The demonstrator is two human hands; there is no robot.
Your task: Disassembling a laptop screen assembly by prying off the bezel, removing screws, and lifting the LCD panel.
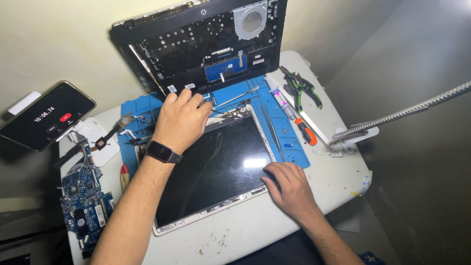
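Hands work over a flat black laptop screen panel with a pale silver frame (216,167), which lies face up on a blue rubber repair mat (289,142) spread across a scuffed white table (255,230). The left hand (181,120), a dark smartwatch (163,152) on its wrist, is curled at the panel's top edge near a small metal hinge bracket (239,112); its fingertips are turned under, so I cannot tell whether they pinch anything. The right hand (289,186) lies flat and spread on the glass near the lower right corner, grasping nothing, only pressing. Behind the panel, the black laptop base shell with a round fan opening (206,44) leans upright against the wall. To the right of the panel lie thin metal tweezers (271,128), a white tube with a purple label (282,100), an orange-handled screwdriver (305,130) and green-handled pliers (304,91); a blue circuit board (86,201) sits at the table's left edge. Pressure from the flat palm could crack the thin glass, I judge, and the leaning shell looks liable to tip forward onto the knuckles if nudged. The circuit board overhangs the edge and could be knocked off by the left elbow.
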